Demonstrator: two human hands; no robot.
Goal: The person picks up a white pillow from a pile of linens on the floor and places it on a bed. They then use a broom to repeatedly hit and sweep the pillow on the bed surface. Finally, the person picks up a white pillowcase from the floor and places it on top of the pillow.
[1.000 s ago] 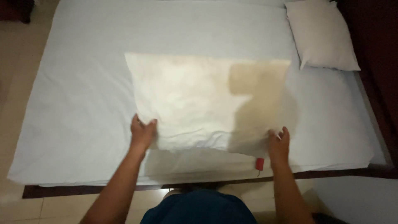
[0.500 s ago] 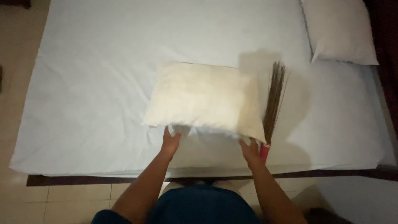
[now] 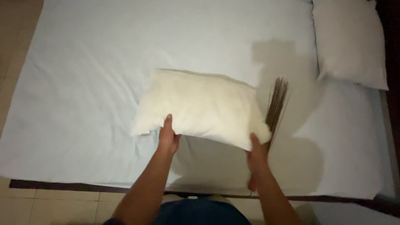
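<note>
Two hands at the near edge of the bed [image 3: 75, 125], both gripping one cream pillow [image 3: 200, 106]. Left hand [image 3: 168, 137] under the near long edge, thumb up over the top, fingers clamped on the fabric from below. Right hand [image 3: 257, 156] at the near right corner, fingers closed on that corner; also pinned against the palm, seemingly, the handle end of a bundle of thin brown sticks [image 3: 276, 102], a stick broom fanning away from the corner.

Pillow lifted off the sheet and tilted, near edge raised, far edge low over the middle of the mattress, shadow cast beneath. Likely light, soft and squashy: sags between the two grips, so best held at or near corners along one long edge, with a firm pinch of cloth and filling together. Not slippery, not fragile.

Farther off, pale blue sheet stretched flat, lightly wrinkled. At the far right corner, second pillow [image 3: 350, 41], white, lying flat. No packages, labels or signs anywhere in view. Tiled floor [image 3: 16, 25] along the left side.
</note>
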